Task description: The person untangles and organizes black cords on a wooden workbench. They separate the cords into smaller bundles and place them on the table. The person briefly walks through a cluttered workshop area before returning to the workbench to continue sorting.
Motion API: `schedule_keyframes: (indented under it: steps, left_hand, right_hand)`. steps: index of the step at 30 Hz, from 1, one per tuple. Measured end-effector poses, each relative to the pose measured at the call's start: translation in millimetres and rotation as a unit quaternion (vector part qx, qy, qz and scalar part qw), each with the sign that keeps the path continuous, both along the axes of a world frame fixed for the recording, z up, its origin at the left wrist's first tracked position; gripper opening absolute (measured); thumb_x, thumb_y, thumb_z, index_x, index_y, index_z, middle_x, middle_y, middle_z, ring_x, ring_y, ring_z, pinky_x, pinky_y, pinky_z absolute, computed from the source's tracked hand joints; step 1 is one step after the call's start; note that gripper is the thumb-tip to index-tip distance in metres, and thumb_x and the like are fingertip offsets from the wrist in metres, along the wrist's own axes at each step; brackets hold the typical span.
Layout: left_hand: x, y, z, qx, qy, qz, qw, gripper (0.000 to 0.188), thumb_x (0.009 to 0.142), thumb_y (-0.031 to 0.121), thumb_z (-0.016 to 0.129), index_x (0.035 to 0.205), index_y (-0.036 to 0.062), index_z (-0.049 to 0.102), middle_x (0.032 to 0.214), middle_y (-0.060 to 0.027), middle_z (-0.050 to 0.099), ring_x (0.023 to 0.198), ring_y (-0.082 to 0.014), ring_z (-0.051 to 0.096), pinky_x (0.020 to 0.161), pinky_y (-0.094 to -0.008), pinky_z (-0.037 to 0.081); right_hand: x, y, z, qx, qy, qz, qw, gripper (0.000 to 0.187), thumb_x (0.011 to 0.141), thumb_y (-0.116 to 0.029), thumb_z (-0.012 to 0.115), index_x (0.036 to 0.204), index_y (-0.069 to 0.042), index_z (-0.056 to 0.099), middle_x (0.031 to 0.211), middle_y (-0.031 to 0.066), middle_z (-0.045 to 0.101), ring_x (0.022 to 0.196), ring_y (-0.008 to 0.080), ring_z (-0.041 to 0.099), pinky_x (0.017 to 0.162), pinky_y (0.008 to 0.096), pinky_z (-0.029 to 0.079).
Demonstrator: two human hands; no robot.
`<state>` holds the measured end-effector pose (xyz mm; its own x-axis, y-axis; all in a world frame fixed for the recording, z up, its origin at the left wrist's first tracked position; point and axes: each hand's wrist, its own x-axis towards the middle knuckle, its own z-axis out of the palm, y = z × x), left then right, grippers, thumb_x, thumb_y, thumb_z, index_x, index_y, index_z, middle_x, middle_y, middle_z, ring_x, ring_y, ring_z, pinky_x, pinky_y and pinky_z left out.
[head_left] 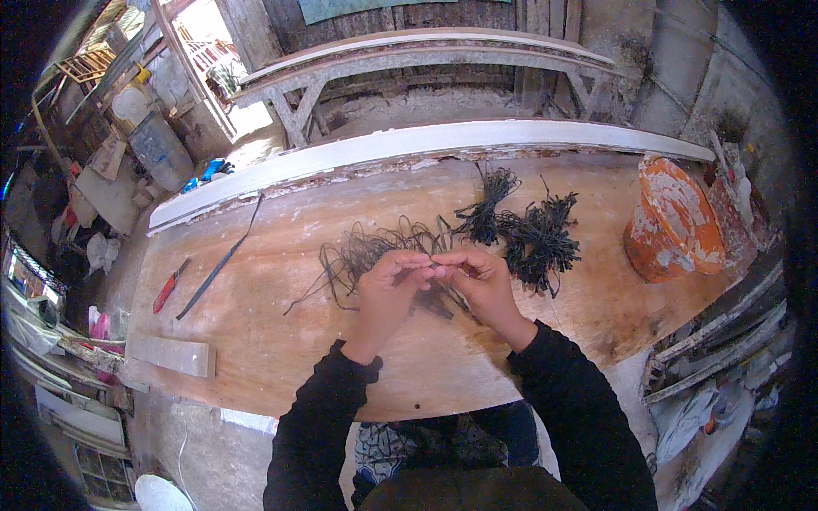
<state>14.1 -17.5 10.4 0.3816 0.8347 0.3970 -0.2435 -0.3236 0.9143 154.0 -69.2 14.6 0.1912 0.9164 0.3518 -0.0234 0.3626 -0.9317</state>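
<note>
My left hand [394, 285] and my right hand [483, 285] meet fingertip to fingertip over the middle of the wooden tabletop [264, 255]. Both are closed in a pinch; what lies between the fingertips is too small to make out. Around and beneath them spreads a loose, looping tangle of thin dark strips [341, 255], partly hidden by my hands. Just right of the tangle lie a smaller bunch of dark strips [490, 200] and a thicker bunch of black strips [538, 243], each gathered at its middle.
At left lie a red-handled knife or cutter [170, 288], a long dark strip [220, 260] and a wood block [175, 354]. A white-coated board [409, 153] runs along the far edge. An orange, plaster-smeared bucket [673, 221] stands at right. Behind is a long bench [434, 55].
</note>
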Motion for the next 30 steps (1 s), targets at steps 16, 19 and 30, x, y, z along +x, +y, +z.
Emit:
schedule_keyframes:
  steps: [16, 19, 30]
  left_hand:
    - [1.6, -3.5, 4.7, 0.297, 0.169, 0.157, 0.926, 0.009, 0.072, -0.001, 0.060, 0.080, 0.0028, 0.058, 0.078, -0.0080, 0.059, 0.069, -0.0169, 0.057, 0.055, -0.0247, 0.047]
    - [2.4, -3.1, 4.6, 0.201, 0.122, 0.097, 0.967, 0.006, 0.076, 0.000, 0.057, 0.081, 0.0027, 0.057, 0.084, -0.0077, 0.058, 0.072, -0.0141, 0.056, 0.056, -0.0230, 0.048]
    - [0.1, 0.9, 3.6, 0.053, 0.037, -0.008, 0.998, 0.010, 0.078, -0.001, 0.054, 0.087, 0.0012, 0.059, 0.085, -0.0036, 0.049, 0.075, -0.0100, 0.055, 0.058, -0.0192, 0.048]
  right_hand:
    - [-2.2, 0.4, -5.5, 0.035, -0.128, -0.068, 0.989, 0.005, 0.076, -0.003, 0.058, 0.081, -0.001, 0.057, 0.074, 0.0039, 0.056, 0.070, 0.0120, 0.050, 0.063, 0.0243, 0.040]
    - [-1.0, 3.7, -8.9, -0.029, -0.005, 0.016, 0.999, 0.005, 0.079, -0.006, 0.057, 0.083, -0.003, 0.055, 0.074, 0.0009, 0.054, 0.070, 0.0083, 0.048, 0.063, 0.0228, 0.039]
    - [13.2, 8.7, -9.2, -0.197, 0.313, 0.267, 0.890, 0.010, 0.083, -0.010, 0.052, 0.090, -0.003, 0.055, 0.082, 0.0026, 0.058, 0.076, 0.0099, 0.055, 0.067, 0.0200, 0.045]
